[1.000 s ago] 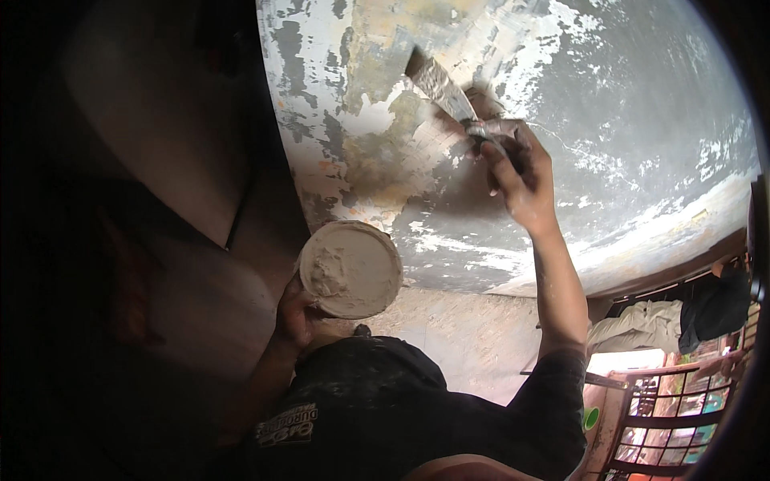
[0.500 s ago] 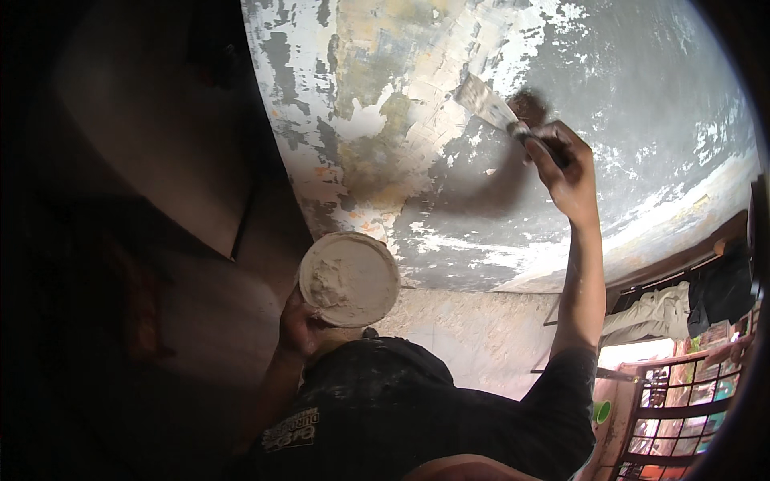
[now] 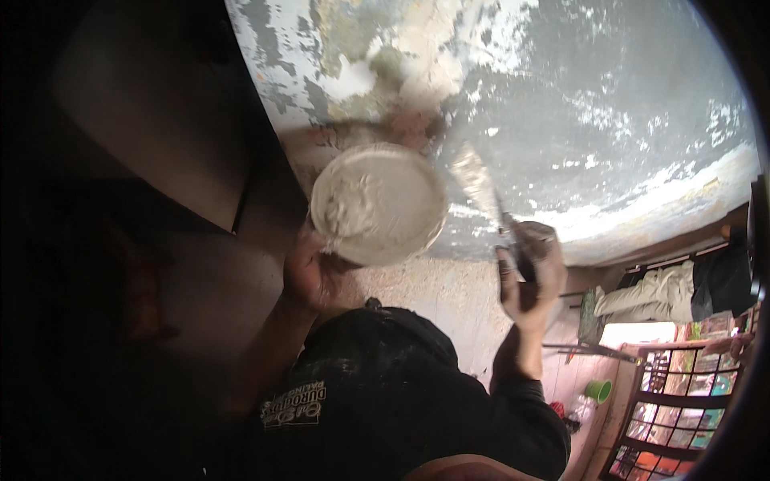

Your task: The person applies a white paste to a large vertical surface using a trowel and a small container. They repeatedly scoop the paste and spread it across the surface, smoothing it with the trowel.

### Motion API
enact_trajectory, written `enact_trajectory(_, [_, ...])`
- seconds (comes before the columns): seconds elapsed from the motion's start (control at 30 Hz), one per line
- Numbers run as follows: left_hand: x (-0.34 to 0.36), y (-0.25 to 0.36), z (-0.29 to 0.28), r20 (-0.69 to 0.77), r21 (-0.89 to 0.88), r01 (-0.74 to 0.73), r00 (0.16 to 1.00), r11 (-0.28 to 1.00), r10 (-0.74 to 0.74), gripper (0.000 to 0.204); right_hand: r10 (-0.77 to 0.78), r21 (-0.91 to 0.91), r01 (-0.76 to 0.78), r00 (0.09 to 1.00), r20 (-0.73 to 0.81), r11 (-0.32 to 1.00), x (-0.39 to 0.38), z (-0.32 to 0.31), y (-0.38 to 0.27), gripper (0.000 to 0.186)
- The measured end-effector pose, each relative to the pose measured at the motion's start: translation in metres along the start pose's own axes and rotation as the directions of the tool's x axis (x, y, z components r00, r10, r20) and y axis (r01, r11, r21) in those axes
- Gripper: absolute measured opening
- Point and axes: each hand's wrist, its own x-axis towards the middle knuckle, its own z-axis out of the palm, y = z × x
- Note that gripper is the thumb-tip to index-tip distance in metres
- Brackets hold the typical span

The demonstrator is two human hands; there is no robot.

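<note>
In my left hand (image 3: 311,271) is a round shallow container of putty (image 3: 397,196), gripped at its lower left edge. The off-white putty lies smooth on the right and lumpy on the left. My right hand (image 3: 533,260) is closed around the dark handle of a putty knife (image 3: 476,180), a little blurred by motion. Its blade points up and left, coated with pale putty, just right of the container and apart from it. Behind both is a wall (image 3: 609,104) with patchy grey, white and yellowish paint; a stretch of beige putty (image 3: 425,68) covers part of it.
Dark, shadowed surfaces fill the left side. At the lower right are a barred metal grille (image 3: 682,401), a green plastic tub (image 3: 597,390) and hanging beige and black clothes (image 3: 650,293). A thin metal bar (image 3: 589,350) juts out near my right arm.
My right hand has drawn the putty knife down from the wall, with its blade now close to the container. The container has come up and to the right in my left hand.
</note>
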Motion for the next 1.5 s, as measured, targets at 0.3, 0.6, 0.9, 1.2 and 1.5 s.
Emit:
enact_trajectory(0.3, [0.038, -0.005, 0.043, 0.225, -0.044, 0.051, 0.973, 0.998, -0.039, 0.056, 0.109, -0.252, -0.100, 0.994, 0.021, 0.962, -0.090, -0.022, 0.013, 0.040])
enact_trajectory(0.6, [0.056, -0.032, 0.048, 0.247, 0.099, 0.016, 0.968, 0.995, -0.040, 0.060, 0.433, 0.245, -0.379, 0.871, -0.231, 0.892, -0.121, -0.065, 0.011, 0.034])
enact_trajectory(0.9, [0.061, -0.046, 0.040, 0.208, 0.268, 0.073, 0.969, 0.961, -0.131, 0.068, 0.718, 0.735, -0.587, 0.666, 0.199, 0.341, -0.068, -0.071, 0.037, 0.024])
enact_trajectory(1.2, [0.063, -0.036, 0.035, 0.191, 0.091, 0.181, 0.962, 0.979, -0.196, 0.070, 0.654, 0.694, -0.686, 0.631, 0.418, 0.219, -0.102, -0.029, 0.079, 0.014])
enact_trajectory(1.5, [0.065, -0.026, 0.027, 0.154, 0.155, 0.040, 0.986, 0.987, -0.064, 0.073, 0.737, 0.485, -0.772, 0.595, 0.321, 0.412, -0.109, -0.072, 0.080, 0.017])
